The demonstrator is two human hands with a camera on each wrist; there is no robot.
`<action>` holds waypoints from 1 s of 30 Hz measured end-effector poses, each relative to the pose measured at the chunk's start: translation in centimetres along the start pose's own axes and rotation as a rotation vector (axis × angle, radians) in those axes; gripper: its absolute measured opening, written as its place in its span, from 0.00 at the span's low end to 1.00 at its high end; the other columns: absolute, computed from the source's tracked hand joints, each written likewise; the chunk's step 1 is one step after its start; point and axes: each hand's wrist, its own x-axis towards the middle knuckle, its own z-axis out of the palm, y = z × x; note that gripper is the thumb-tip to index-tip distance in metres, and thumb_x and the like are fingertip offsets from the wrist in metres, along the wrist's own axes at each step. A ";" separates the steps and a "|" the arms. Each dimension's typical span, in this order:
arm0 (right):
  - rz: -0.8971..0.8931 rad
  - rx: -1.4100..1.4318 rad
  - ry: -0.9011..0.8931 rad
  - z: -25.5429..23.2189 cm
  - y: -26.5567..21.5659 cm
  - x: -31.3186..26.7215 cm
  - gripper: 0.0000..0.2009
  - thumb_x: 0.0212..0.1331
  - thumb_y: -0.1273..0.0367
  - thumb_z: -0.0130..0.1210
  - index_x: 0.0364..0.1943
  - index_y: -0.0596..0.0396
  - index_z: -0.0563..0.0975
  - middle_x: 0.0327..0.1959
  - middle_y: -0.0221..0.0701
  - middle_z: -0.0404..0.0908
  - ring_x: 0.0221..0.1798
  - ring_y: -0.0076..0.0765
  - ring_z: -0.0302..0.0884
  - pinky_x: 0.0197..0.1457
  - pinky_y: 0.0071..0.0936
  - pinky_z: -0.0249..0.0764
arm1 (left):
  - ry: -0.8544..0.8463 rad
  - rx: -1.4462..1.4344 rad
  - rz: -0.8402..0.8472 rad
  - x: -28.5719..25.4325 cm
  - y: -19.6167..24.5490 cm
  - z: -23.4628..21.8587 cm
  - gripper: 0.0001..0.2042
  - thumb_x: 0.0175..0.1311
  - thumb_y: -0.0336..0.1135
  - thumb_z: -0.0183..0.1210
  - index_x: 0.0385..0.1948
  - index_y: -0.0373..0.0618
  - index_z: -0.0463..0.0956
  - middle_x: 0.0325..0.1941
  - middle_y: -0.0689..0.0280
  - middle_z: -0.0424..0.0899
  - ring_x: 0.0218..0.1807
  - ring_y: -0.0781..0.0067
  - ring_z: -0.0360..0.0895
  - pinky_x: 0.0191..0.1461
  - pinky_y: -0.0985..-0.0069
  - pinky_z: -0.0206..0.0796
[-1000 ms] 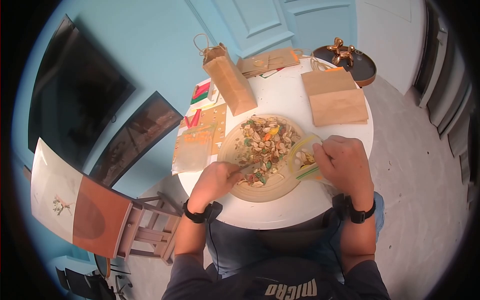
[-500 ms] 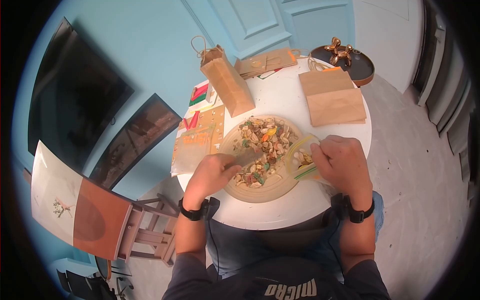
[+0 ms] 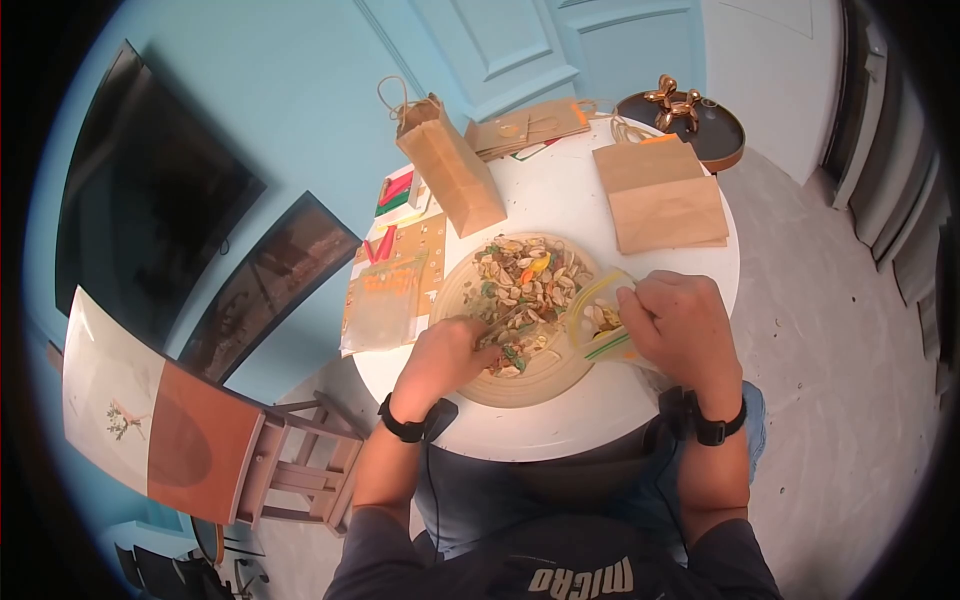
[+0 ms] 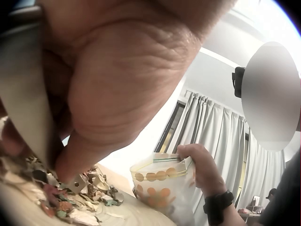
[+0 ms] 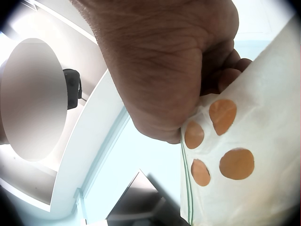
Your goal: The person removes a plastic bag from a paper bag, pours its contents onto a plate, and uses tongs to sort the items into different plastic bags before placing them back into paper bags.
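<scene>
A round beige plate [image 3: 545,396] holds dried petals and leaves [image 3: 530,275], mostly pale with green, orange and red bits. My left hand [image 3: 445,355] is low over its left side, fingers among the petals. In the left wrist view it holds a smooth grey, scoop-like thing [image 4: 26,99], mostly hidden in the head view. On the right, my right hand [image 3: 685,320] pinches the edge of a clear zip bag [image 3: 590,335] with orange dots and a green zip line. The bag's mouth gapes toward the plate, and some petals lie inside.
A brown paper bag [image 3: 455,175] stands upright behind the plate. Folded paper bags lie at the back [image 3: 530,128] and right [image 3: 665,205]. A flat clear bag [image 3: 385,300] and pink pieces [image 3: 380,245] lie left. A balloon-dog figure [image 3: 675,105] sits on a side table.
My left hand first drew back a little left and up from the petals, then moved right and down into them again. My right hand keeps the zip bag almost where it was.
</scene>
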 end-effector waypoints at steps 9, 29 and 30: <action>-0.011 -0.017 0.001 0.1 0.0 0.1 0.18 0.68 0.67 0.67 0.19 0.59 0.79 0.20 0.41 0.79 0.23 0.54 0.81 0.32 0.47 0.77 | 0.054 0.020 0.046 -1.0 -1.3 0.1 0.12 0.71 0.39 0.71 0.40 0.37 0.89 0.36 0.45 0.87 0.42 0.35 0.86 0.46 0.49 0.76; 0.020 -0.008 0.041 -0.5 0.2 0.0 0.17 0.68 0.69 0.67 0.20 0.60 0.79 0.21 0.44 0.79 0.25 0.56 0.81 0.31 0.47 0.75 | 0.253 -0.120 0.174 0.7 3.4 -4.0 0.17 0.67 0.39 0.77 0.48 0.35 0.90 0.37 0.47 0.88 0.36 0.43 0.86 0.42 0.55 0.76; 0.027 -0.001 0.059 -0.7 0.4 -0.1 0.17 0.68 0.69 0.67 0.20 0.61 0.79 0.21 0.44 0.78 0.25 0.56 0.80 0.31 0.47 0.75 | 0.248 -0.068 0.162 1.3 2.7 -3.6 0.18 0.66 0.40 0.77 0.49 0.35 0.90 0.37 0.46 0.88 0.36 0.42 0.86 0.42 0.54 0.76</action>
